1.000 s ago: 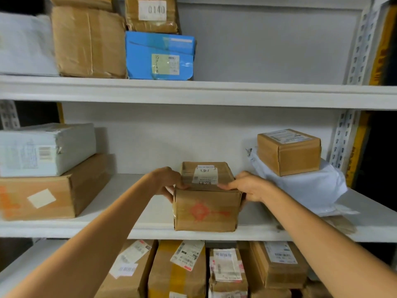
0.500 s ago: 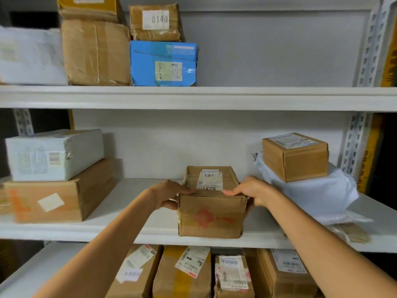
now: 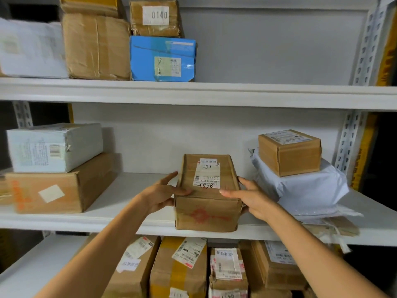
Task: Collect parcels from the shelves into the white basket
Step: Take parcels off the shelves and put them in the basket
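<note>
A brown cardboard parcel [image 3: 207, 208] with a white label on top and a red stamp on its front sits at the front edge of the middle shelf [image 3: 120, 220]. My left hand [image 3: 160, 195] grips its left side, thumb over the top edge. My right hand [image 3: 250, 195] grips its right side the same way. The white basket is not in view.
On the middle shelf a white box [image 3: 53, 147] lies on a large brown box [image 3: 58, 186] at left; a small brown box [image 3: 289, 152] sits on a white poly bag [image 3: 307, 190] at right. The upper shelf holds a blue box [image 3: 163, 59] and brown parcels. Several labelled parcels stand below.
Both hands have slid the brown parcel forward to the shelf's front edge. The camera has shifted, so the shelves sit lower in view.
</note>
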Demonstrator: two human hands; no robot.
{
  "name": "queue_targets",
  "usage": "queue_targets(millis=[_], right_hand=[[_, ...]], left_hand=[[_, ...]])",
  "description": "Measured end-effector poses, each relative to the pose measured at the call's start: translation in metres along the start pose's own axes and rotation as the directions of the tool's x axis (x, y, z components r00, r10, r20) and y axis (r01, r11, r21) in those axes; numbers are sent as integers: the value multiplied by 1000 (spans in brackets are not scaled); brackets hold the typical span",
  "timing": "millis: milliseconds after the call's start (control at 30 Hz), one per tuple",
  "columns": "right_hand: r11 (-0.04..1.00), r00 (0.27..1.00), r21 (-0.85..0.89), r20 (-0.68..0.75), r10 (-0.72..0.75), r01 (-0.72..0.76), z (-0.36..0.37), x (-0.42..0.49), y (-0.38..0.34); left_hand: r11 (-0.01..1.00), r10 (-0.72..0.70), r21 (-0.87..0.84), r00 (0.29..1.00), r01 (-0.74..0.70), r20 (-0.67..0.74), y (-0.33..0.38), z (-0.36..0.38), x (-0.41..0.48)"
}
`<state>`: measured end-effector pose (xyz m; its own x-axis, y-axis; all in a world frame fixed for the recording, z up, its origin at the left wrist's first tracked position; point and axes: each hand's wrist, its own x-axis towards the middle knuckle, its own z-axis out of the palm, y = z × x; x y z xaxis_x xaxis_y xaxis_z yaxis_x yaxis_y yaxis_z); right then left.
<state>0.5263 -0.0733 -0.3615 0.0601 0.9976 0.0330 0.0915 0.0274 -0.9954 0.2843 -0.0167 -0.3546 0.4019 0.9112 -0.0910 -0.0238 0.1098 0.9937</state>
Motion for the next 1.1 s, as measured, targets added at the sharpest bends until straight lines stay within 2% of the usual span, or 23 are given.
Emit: queue_targets(millis=[200,300,433,567,700,867,1100], right_hand=[[980,983,-103,-59,-175,168,2,-13,15],[972,974,-99,-57,-218,212,1,-16,22],[959,961,-97,-43,-273,268,3,-23,25],[963,961,-32,-62,-269,267,6,-29,29],[963,965,-77,-25,-260,257,5,-34,29],[961,969,-138,-20,-246,241,3,-36,31],[929,937,-133,-9,-349,345,5,-44,33]], left_hand=[[990,139,-18,990,-140,-39,-20,3,-11],[978,206,-29,978,-207,-35,-28,3,-17],[973,226,29,974,-227,34,-35,1,-21],[976,205,63,975,-211,83,-38,-2,-23],[974,197,81,967,-212,161,-38,-2,-28],[967,251,20,961,-255,117,-38,5,-35],[931,337,133,941,-339,41,-45,5,-42]])
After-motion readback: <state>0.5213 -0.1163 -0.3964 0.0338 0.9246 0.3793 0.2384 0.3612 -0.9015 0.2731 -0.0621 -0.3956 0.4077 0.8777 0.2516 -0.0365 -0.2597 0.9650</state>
